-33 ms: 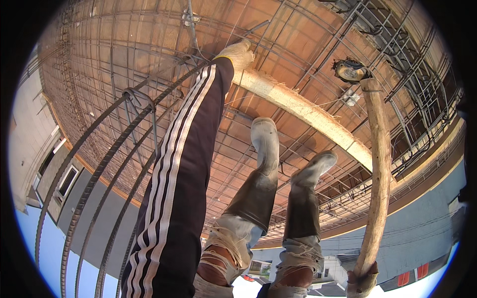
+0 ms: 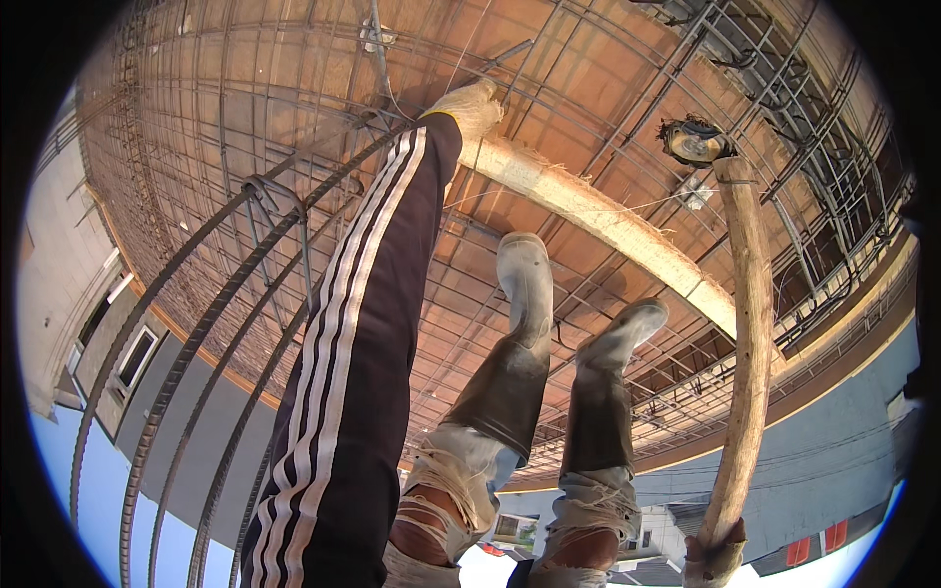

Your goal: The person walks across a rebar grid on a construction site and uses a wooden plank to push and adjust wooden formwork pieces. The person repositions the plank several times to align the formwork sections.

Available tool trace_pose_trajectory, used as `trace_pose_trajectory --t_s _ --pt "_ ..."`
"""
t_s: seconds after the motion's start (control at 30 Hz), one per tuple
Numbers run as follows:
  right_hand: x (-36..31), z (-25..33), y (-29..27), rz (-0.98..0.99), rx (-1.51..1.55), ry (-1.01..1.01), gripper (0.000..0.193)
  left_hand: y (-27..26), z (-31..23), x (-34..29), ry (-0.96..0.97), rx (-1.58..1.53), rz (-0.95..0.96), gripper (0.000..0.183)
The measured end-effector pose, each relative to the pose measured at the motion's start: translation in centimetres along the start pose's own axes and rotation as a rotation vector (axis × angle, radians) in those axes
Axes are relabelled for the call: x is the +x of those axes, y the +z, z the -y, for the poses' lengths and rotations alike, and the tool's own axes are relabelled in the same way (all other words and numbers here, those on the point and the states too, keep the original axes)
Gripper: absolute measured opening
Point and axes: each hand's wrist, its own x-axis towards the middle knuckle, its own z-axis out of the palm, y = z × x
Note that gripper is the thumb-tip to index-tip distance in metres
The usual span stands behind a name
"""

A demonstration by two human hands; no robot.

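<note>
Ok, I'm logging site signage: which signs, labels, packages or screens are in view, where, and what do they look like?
Two red panels, possibly signs: lower right, on the grey-blue wall beyond the wooden pole; small, rectangular, plain red, too small to tell more.
Packages, labels, screens: none visible.

Left hand [image 2: 469,106] sits inside a pale glove, its grip on the long beam [image 2: 598,220] too small to judge. Right hand [image 2: 714,561] is half cut by the lower edge. Both torn trouser legs [image 2: 510,470] run off the bottom.
</note>
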Motion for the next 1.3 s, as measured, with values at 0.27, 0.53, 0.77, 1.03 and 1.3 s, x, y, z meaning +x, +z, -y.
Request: trace_pose_trajectory --t_s 0.27,0.53,0.77,1.03,1.3 --pt "0.5 -1.7 2.9 0.037 0.083 0.05 0.055 -1.1 -0.4 1.3 0.014 -0.039 0.061 0.049" --pt "-0.4 -2.5 4.8 -0.067 0.071 0.009 0.056 -1.0 -1.1 0.9 0.048 0.081 -0.014 0.034" --pt "1.5 -4.2 0.1 0.041 -0.493 -0.314 0.058 -1.3 -1.2 0.4 0.035 0.058 -0.013 0.035" --pt "0.9 -3.9 1.3 -0.101 -0.003 -0.026 0.058 -0.8 0.3 2.7 0.064 0.047 0.005 0.036" --pt "-0.9 -4.2 6.8 -0.231 0.038 0.033 0.05 -0.7 0.1 2.3 0.113 0.104 -0.044 0.034"
